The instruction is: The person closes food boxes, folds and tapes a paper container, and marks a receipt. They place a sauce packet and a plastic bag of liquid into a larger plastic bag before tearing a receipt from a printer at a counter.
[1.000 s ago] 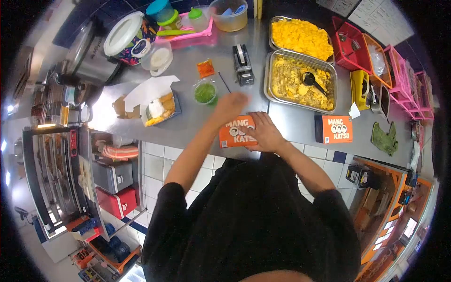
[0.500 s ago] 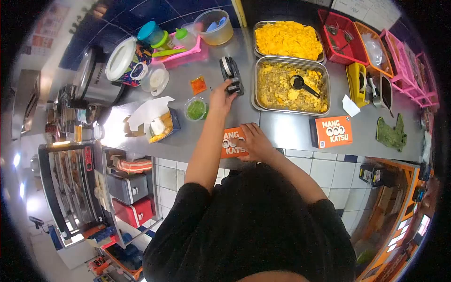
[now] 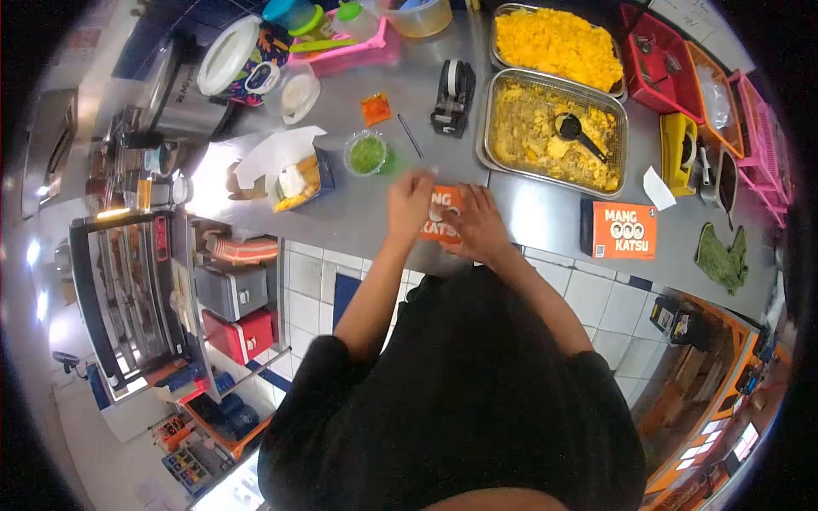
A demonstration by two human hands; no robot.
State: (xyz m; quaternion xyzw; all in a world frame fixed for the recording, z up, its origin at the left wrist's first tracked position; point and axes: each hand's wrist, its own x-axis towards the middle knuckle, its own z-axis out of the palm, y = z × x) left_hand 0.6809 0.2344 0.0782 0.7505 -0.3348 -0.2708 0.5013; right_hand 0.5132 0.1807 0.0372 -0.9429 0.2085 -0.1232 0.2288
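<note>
An orange takeout box [image 3: 441, 228] with white "Mang Katsu" print lies near the counter's front edge. My right hand [image 3: 477, 223] grips its right side, with fingers over the top. At the box's left edge my left hand [image 3: 411, 204] is closed in a pinch, a small clear bit of tape [image 3: 434, 171] showing at its fingertips. Beyond the hands stands a black tape dispenser [image 3: 452, 98], touched by neither. A pen [image 3: 410, 136] lies just left of it. Also nearby are a lidded cup of chopped greens [image 3: 367, 153] and an orange sauce packet [image 3: 375, 108].
An open box of food [image 3: 296, 189] stands left. Behind are metal trays of yellow food, the nearer tray [image 3: 487, 145] with a black scoop [image 3: 579, 136]. A second orange box [image 3: 625, 231] and a green cloth [image 3: 722, 260] lie right.
My left hand has left the tape dispenser and come back to the orange box with a bit of tape. My right hand stays on the box. The view has shifted slightly.
</note>
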